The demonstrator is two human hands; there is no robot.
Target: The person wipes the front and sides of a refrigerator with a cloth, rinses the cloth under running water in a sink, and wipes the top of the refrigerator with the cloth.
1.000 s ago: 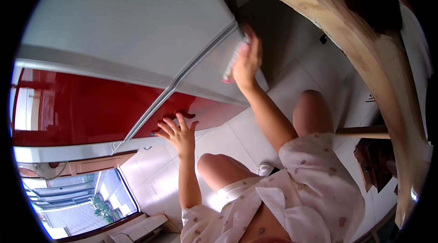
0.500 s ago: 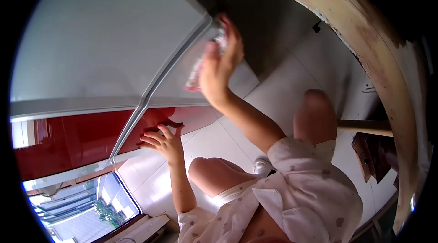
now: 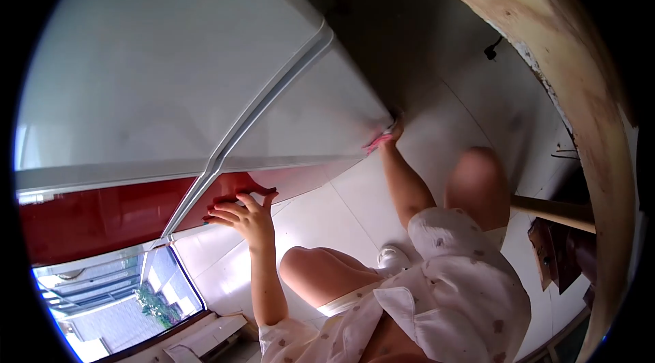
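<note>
A large cabinet that looks like a refrigerator (image 3: 177,76) fills the left side, with a pale grey side panel and a glossy red front (image 3: 102,216). A grey seam strip (image 3: 263,100) divides it. My right hand (image 3: 397,131) presses a pink and white cloth (image 3: 377,142) against the grey panel near its low outer corner; the fingers are partly hidden behind the edge. At the red front, just beyond the strip, my left hand (image 3: 252,220) rests its spread fingertips on the surface, holding nothing.
Pale floor tiles (image 3: 334,213) lie beneath my bent knees. A curved wooden edge (image 3: 546,42) arches along the right, with a small black object (image 3: 491,50) beside it. Dark wooden furniture (image 3: 556,247) stands at lower right, and a window (image 3: 129,301) is at lower left.
My right hand has moved with the cloth down the grey panel, away from the seam strip, to the low outer corner. My left hand stays on the red front.
</note>
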